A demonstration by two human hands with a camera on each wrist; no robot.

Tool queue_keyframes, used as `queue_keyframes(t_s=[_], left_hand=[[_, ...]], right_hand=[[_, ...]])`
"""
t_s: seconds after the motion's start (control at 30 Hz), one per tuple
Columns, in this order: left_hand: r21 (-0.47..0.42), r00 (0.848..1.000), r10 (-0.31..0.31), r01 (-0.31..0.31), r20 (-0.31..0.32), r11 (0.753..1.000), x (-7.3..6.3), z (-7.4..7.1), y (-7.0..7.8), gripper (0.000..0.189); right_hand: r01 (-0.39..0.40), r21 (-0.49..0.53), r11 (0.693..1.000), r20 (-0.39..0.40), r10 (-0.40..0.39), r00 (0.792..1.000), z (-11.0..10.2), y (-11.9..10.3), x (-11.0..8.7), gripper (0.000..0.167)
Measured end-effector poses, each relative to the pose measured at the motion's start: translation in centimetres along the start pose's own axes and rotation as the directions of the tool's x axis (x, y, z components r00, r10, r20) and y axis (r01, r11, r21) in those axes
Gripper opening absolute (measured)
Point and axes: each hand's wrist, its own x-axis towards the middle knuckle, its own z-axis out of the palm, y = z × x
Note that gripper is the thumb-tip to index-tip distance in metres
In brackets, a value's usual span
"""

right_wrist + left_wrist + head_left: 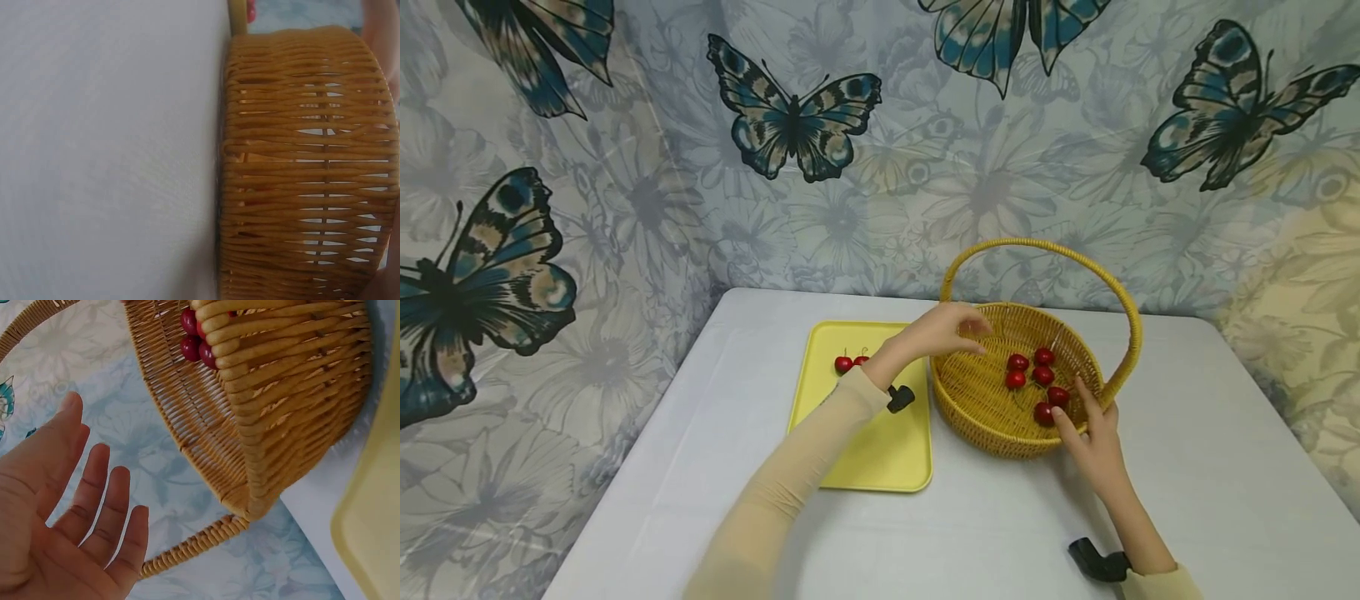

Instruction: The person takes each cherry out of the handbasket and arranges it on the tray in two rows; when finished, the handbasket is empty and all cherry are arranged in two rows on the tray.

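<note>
My left hand (946, 332) hovers over the left side of a yellow wicker basket (973, 408), its fingers spread and nothing in them. In the left wrist view the same hand (69, 519) shows a bare palm beside the basket's rim. Several dark red cherries (1043, 376) lie in the basket's right half. My right hand (1097, 446) rests over the near right rim, thumb and forefinger extended inward beside the nearest cherries. Left of the basket lies a yellow tray (880, 471) with two stemmed cherries (843, 364) visible; my left forearm hides part of it.
A tall arched handle (1037, 243) rises over the basket. Both stand on a white-covered table (700, 467). Behind it hangs a floral cloth with butterflies (793, 117). Black wrist cameras (1097, 562) are strapped to both arms.
</note>
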Motion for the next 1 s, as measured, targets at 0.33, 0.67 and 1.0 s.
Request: queue_keyframes(t_s=[0.33, 0.67, 1.0], left_hand=[[-0.056, 0.995, 0.018, -0.013, 0.099, 0.998, 3.7, 0.7, 0.6, 0.03], [-0.093, 0.99, -0.01, 0.023, 0.139, 0.995, 6.5, 2.2, 0.5, 0.034], [-0.081, 0.984, -0.076, 0.09, 0.16, 0.993, 7.9, 3.7, -0.2, 0.037]], right_hand=[[-0.01, -0.001, 1.0, 0.002, 0.01, 1.0, -0.1, 0.2, 0.1, 0.065], [-0.012, 0.001, 1.0, 0.001, 0.012, 1.0, -0.1, 0.0, 0.0, 0.063], [-0.012, -0.005, 1.0, 0.0, 0.012, 1.0, 0.1, 0.2, 0.0, 0.06]])
